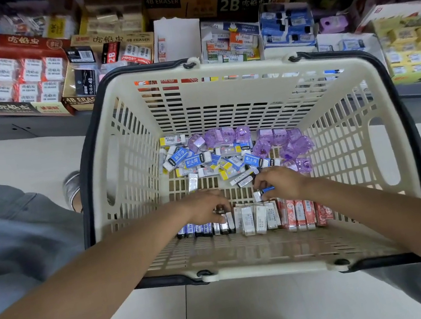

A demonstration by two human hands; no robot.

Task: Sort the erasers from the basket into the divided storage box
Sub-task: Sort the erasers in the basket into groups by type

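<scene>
The small white eraser with a blue-sleeved end [263,193] sits pinched in the right hand [280,182] low over the floor of the cream slotted plastic basket [217,71], its long axis running roughly 3 to 9 o'clock. The row of upright erasers [252,220] lies just at 6 o'clock of that grip — the right hand is nearer its white section. The left hand [205,205] curls its fingers onto the dark-sleeved erasers [223,223] at 8 o'clock. Loose erasers heap at 12 o'clock.
</scene>
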